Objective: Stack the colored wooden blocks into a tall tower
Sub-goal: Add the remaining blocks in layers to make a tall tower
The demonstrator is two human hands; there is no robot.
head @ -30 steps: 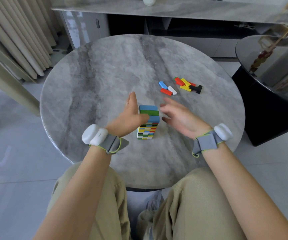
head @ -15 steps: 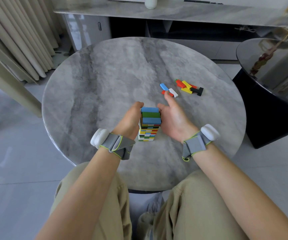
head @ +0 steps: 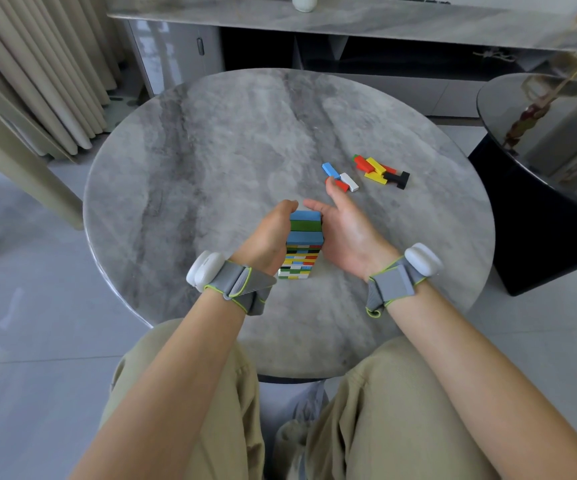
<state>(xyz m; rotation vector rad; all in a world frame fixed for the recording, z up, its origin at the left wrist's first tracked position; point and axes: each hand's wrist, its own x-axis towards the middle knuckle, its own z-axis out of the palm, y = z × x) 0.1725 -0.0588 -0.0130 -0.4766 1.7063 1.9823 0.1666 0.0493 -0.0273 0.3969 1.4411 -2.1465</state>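
The block tower (head: 305,244) stands on the round grey marble table (head: 210,161), near its front middle, with blue and green blocks on top and many thin coloured layers below. My left hand (head: 269,237) curls around the tower's left side, fingers bent over its far edge. My right hand (head: 347,233) lies against the tower's right side, palm turned up and fingers apart, holding nothing. Behind the right fingertips lie loose blue (head: 330,169), white (head: 349,181) and red (head: 341,186) blocks.
A small heap of red, yellow and black blocks (head: 382,171) lies further right on the table. A black glossy side table (head: 550,140) stands close on the right. Curtains (head: 37,81) hang at the left, and a low grey cabinet (head: 314,36) runs along the back.
A second ago both hands were spread apart from the tower. They closed in on its sides, and the right hand's fingers have now loosened and spread.
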